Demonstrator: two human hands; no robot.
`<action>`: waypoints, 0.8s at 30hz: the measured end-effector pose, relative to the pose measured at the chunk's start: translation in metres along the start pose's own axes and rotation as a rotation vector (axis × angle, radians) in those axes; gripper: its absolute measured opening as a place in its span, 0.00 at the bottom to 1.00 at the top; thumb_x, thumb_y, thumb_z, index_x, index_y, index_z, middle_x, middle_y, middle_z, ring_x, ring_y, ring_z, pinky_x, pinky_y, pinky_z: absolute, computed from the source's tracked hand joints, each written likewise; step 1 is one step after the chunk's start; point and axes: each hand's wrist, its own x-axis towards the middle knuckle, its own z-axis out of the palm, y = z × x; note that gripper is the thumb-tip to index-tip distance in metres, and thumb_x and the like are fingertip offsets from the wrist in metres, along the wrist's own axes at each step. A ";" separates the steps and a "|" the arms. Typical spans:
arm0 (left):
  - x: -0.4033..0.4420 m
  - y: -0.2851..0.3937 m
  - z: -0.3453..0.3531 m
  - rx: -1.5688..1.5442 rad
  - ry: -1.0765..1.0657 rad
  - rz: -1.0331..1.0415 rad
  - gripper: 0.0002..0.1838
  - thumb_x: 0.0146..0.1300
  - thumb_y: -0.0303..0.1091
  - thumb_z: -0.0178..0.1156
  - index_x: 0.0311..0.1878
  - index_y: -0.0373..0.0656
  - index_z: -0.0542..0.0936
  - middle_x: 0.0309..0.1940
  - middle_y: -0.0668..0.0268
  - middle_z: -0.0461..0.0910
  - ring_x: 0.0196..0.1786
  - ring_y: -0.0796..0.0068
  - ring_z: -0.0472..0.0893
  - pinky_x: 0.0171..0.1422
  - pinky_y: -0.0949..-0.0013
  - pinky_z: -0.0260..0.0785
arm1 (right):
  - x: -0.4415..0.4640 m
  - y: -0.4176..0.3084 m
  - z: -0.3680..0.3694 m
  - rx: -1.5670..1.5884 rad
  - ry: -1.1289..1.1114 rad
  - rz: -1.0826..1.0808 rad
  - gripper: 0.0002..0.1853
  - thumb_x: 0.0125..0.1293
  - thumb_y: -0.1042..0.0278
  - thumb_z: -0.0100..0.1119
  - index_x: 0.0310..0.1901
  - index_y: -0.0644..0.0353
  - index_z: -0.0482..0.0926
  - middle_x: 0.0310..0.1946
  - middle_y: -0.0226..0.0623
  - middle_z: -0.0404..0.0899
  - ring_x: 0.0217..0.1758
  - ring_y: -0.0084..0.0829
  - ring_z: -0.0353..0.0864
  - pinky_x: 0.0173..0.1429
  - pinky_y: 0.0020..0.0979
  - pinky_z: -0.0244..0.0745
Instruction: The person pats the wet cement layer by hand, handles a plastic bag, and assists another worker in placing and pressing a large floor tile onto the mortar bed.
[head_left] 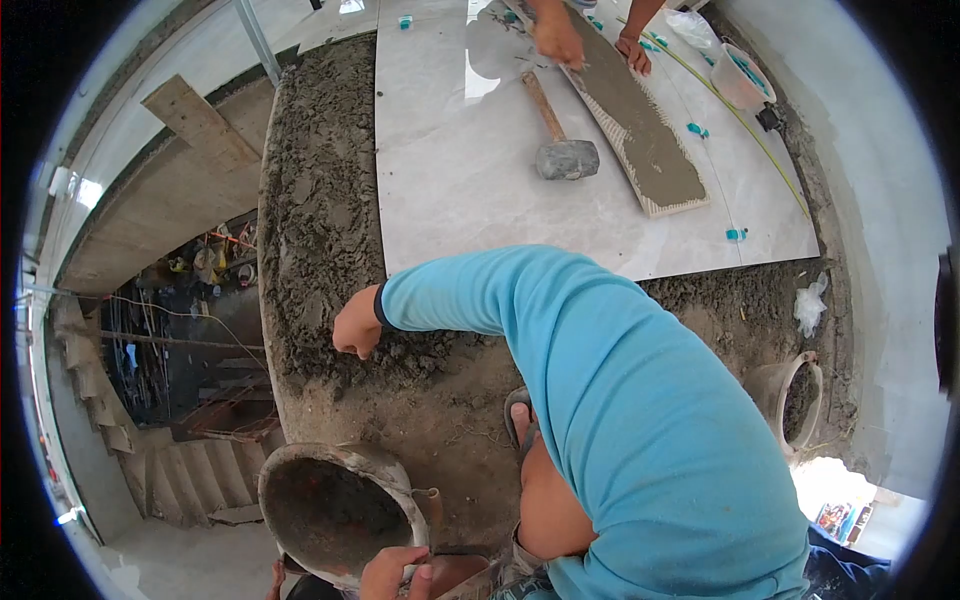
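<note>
My right hand, at the end of a light blue sleeve, is closed just over the wet grey mortar. Its fingers curl downward, and whatever they might hold is hidden. Low in the view, my left hand grips the near rim of a mortar-crusted bucket, its fingers partly cut off by the frame edge. The bucket is tilted and shows dark mortar inside. My bent knee and a sandalled foot are on the rough ground between the bucket and the sleeve.
Another person's hands work at a mortar-coated tile strip on large pale tiles. A rubber mallet lies beside it. A stairwell drop opens at left. A second bucket lies at right.
</note>
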 end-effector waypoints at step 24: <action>-0.001 -0.001 -0.002 -0.014 -0.015 0.014 0.10 0.71 0.32 0.54 0.49 0.38 0.77 0.43 0.55 0.78 0.46 0.56 0.78 0.50 0.61 0.70 | -0.001 0.000 0.001 0.038 0.030 -0.001 0.12 0.66 0.58 0.58 0.39 0.59 0.78 0.35 0.42 0.80 0.39 0.42 0.80 0.41 0.46 0.74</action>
